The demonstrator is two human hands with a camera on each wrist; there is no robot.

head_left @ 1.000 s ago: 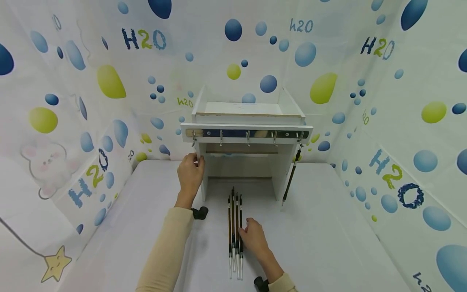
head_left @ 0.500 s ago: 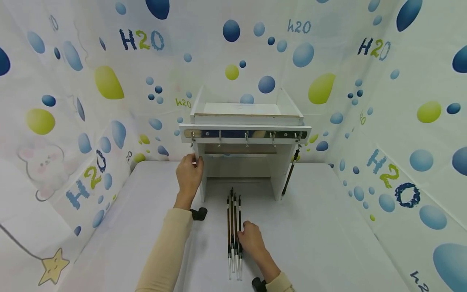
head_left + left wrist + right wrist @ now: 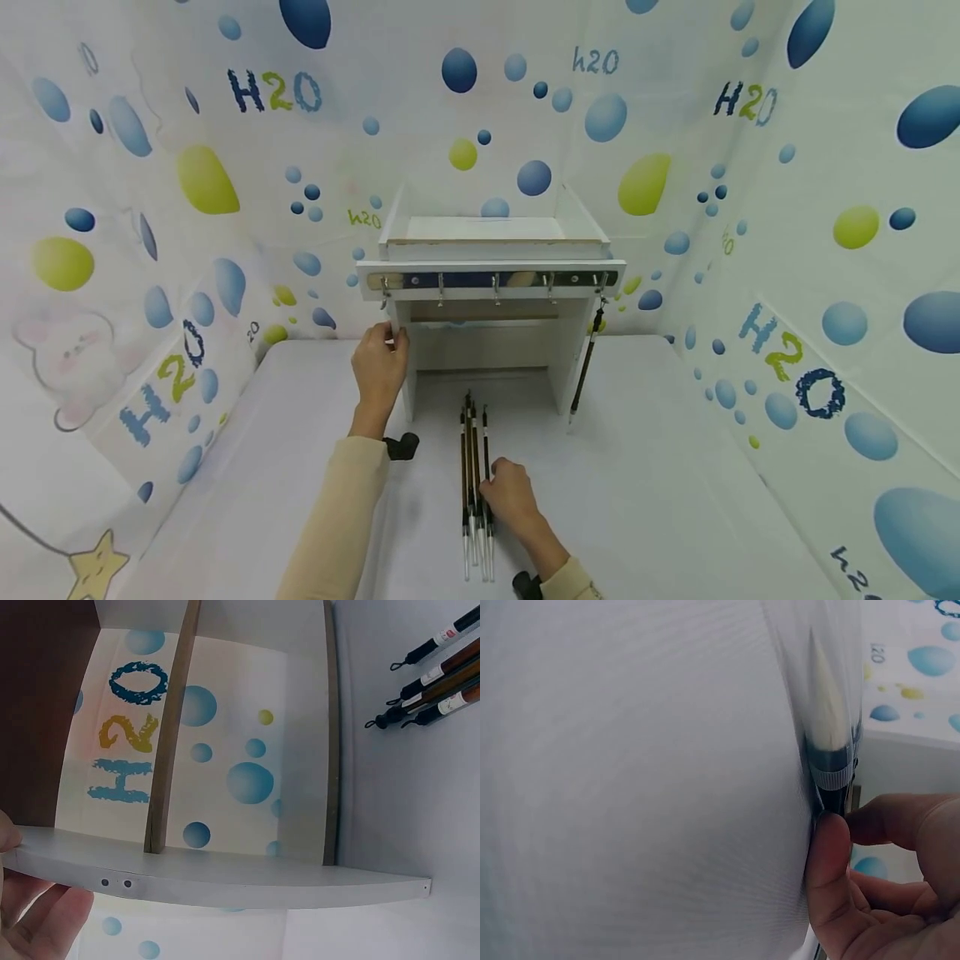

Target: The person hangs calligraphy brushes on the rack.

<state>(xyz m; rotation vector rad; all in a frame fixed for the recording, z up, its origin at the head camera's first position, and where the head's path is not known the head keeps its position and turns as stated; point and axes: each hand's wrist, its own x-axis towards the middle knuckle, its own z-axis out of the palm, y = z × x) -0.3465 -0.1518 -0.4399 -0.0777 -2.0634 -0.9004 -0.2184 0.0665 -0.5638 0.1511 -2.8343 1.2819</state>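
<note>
In the head view, my left hand (image 3: 379,367) grips the left side panel of a white shelf (image 3: 573,354). The left wrist view has the thumb over that panel (image 3: 225,881) and fingers beneath it. My right hand (image 3: 513,497) pinches the rightmost calligraphy brush (image 3: 486,446) of a small bundle near its capped end. Close up in the right wrist view, pale bristles (image 3: 827,712) show inside a clear cap, with thumb and forefinger just below. The other brushes (image 3: 463,471) lie side by side on the table, their hanging loops toward the shelf.
A metal strip with several hooks (image 3: 495,287) runs along the shelf's front. From the rightmost hook hangs another brush (image 3: 587,367), slightly tilted. The white table (image 3: 675,500) is enclosed by walls printed with blue and green bubbles (image 3: 534,177).
The head view has shifted a little, so everything sits further left. The brush in my right hand now stands slightly apart from the others at its loop end. My left hand stays on the panel.
</note>
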